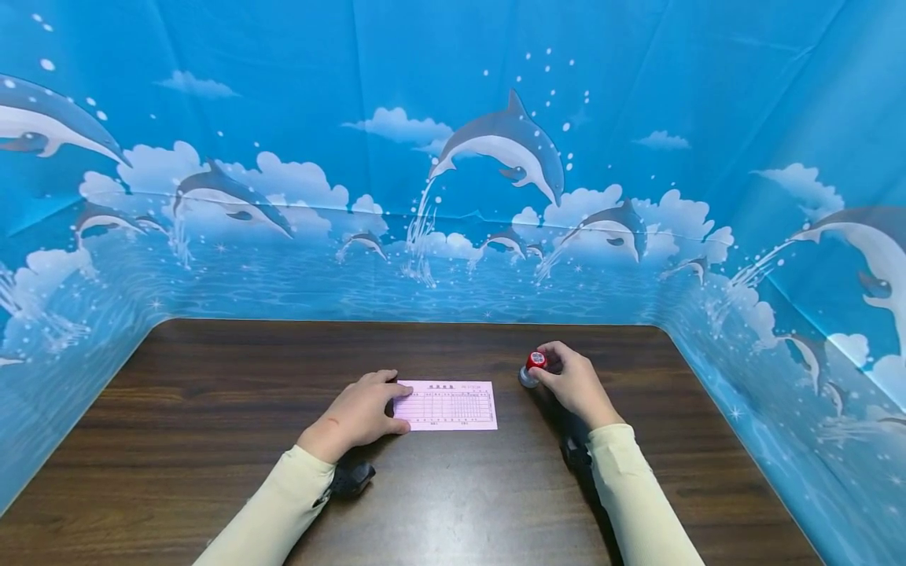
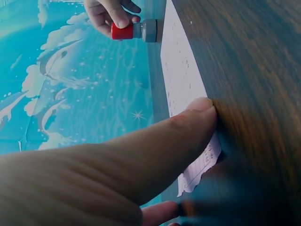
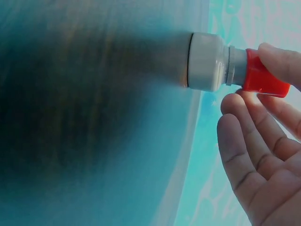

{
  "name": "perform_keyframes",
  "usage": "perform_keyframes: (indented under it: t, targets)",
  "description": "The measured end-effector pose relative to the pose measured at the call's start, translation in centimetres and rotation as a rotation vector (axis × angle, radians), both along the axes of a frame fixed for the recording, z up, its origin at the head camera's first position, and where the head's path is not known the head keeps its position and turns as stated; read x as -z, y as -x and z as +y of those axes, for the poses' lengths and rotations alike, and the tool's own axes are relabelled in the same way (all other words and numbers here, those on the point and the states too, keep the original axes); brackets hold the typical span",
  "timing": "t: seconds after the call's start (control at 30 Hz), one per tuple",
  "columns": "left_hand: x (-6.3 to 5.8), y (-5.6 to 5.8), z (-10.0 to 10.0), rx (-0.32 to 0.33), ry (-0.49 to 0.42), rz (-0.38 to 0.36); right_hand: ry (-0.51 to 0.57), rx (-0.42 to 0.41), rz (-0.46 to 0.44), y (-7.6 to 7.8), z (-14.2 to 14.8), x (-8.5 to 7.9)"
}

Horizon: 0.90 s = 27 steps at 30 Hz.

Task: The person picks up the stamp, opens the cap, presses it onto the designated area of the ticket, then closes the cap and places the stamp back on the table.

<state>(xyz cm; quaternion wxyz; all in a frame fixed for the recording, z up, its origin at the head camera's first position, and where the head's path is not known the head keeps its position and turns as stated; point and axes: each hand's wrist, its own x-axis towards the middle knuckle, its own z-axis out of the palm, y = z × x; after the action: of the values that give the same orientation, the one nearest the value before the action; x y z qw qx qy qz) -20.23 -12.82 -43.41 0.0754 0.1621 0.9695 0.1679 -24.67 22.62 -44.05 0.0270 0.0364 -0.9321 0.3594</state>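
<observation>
A pink printed form slip [image 1: 453, 409] with a ruled grid lies flat on the brown table. My left hand [image 1: 361, 413] rests over its left end, fingers spread, thumb at the near edge and forefinger at the far corner. The left wrist view shows the straight thumb on the slip [image 2: 181, 66] and a ragged short edge. To the slip's right, my right hand [image 1: 576, 385] pinches the red cap of a stamp [image 1: 535, 362] between thumb and fingers. The stamp [image 3: 207, 61] has a grey round base and stands upright, its base at the tabletop; whether it touches cannot be told.
The dark wood table [image 1: 233, 393] ends at a blue dolphin-print curtain [image 1: 318, 259] at the back and both sides. A black wrist device [image 1: 351, 479] sits under the left cuff, another [image 1: 576, 453] under the right. Bare tabletop surrounds the slip.
</observation>
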Motion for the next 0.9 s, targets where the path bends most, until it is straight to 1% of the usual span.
perform_keyframes:
  t: [0.07,0.17,0.33,0.6,0.9]
  targets:
    - [-0.1,-0.1,0.1,0.002,0.005,0.001,-0.002,-0.010,0.008,0.0,0.0,-0.1]
    - [-0.2,-0.2,0.3,0.003,0.005,-0.001,-0.033,-0.027,0.035,-0.1,0.0,-0.1]
    - [-0.3,-0.3,0.3,0.006,0.009,0.001,-0.068,-0.027,0.070,-0.2,0.0,-0.2]
    - [-0.1,-0.3,0.2,0.002,-0.002,0.007,-0.020,-0.027,0.091,-0.5,-0.4,-0.6]
    - [0.0,-0.2,0.2,0.004,-0.011,0.006,0.090,-0.031,0.114,-0.8,-0.7,-1.4]
